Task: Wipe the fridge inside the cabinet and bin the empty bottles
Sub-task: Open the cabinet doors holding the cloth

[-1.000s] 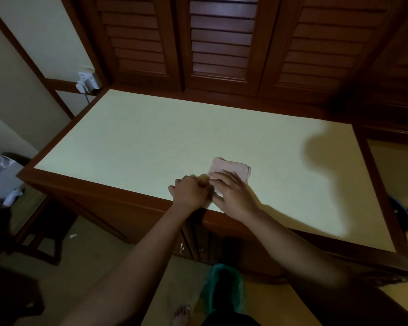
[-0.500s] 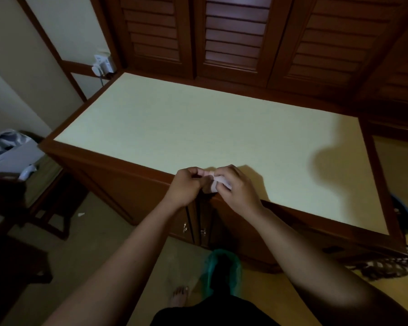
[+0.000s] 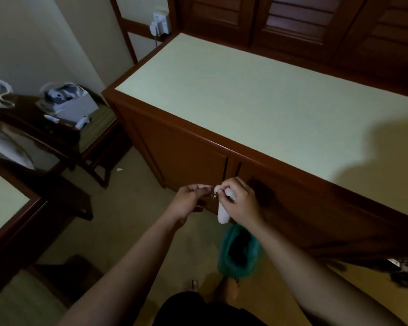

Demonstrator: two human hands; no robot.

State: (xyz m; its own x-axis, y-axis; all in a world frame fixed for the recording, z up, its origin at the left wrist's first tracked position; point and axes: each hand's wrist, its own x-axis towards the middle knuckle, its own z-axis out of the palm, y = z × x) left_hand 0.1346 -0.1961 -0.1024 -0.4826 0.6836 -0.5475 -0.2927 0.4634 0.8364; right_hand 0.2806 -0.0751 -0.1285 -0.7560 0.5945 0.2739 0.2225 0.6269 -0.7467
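A dim room with a carpeted floor. A long wooden cabinet [image 3: 186,156] with a pale green top stands against dark louvred shutters [image 3: 292,22]. Its doors are closed, so the fridge and any bottles inside are hidden.

Both hands meet at the seam between two doors. The right hand [image 3: 242,203] is curled around a bunched white cloth [image 3: 223,214], whose loose end hangs below the palm. Its fingertips also reach toward a small metal door knob [image 3: 214,196]. The left hand [image 3: 190,200] has thumb and fingers curled in toward the same knob. Whether they actually pinch it cannot be told.

On the floor directly below the hands sits a teal bin [image 3: 239,252], close to the person's bare feet. Further left is a side table [image 3: 57,137] carrying a white box [image 3: 73,107].

Likely risks: the knob is tiny and the right hand is already full, so a pull could slip, or the cloth could drop to the floor or into the bin. The bin stands just in front of the doors, so a swinging door may strike it or the toes. Low light may also hide dirt once the fridge is exposed.
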